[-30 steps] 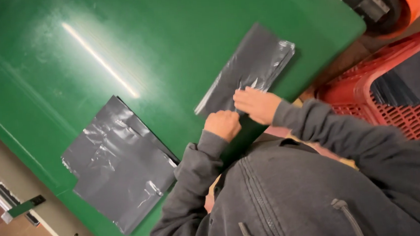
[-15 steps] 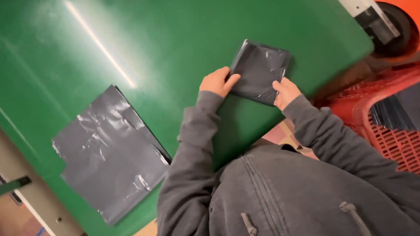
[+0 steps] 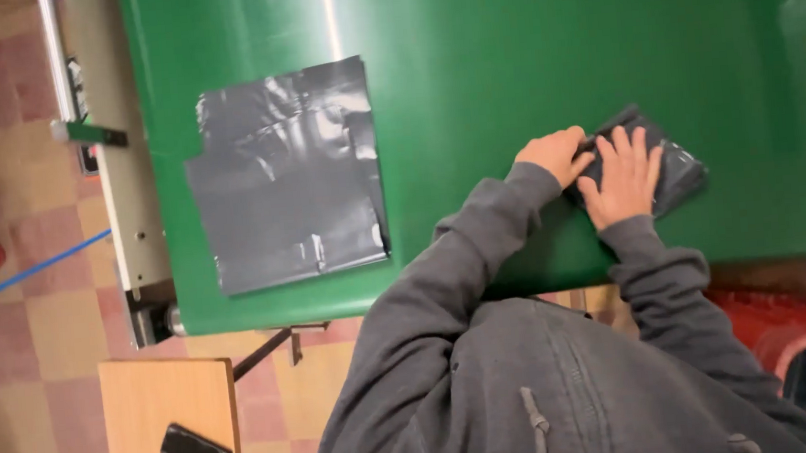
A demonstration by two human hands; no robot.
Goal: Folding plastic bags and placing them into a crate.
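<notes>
Both hands have shifted onto the folded grey bag (image 3: 672,169). Right hand (image 3: 624,178) presses flat, fingers spread; left hand (image 3: 555,154) lies curled at its left edge. It looks glossy, crinkled, compact.

Green table (image 3: 505,55) — glossy dark-grey bags (image 3: 289,173), checkered floor (image 3: 21,362).

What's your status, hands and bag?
Left hand and right hand both pressing flat on folded grey plastic bag. Bag on green table. Second grey bag lies unfolded, apart, left.

A green table (image 3: 523,44) fills the frame from ten to three o'clock. At nine and seven o'clock lies a checkered tile floor (image 3: 21,372). A wooden stool (image 3: 163,408) stands at seven o'clock, bearing a black phone (image 3: 195,452).
</notes>
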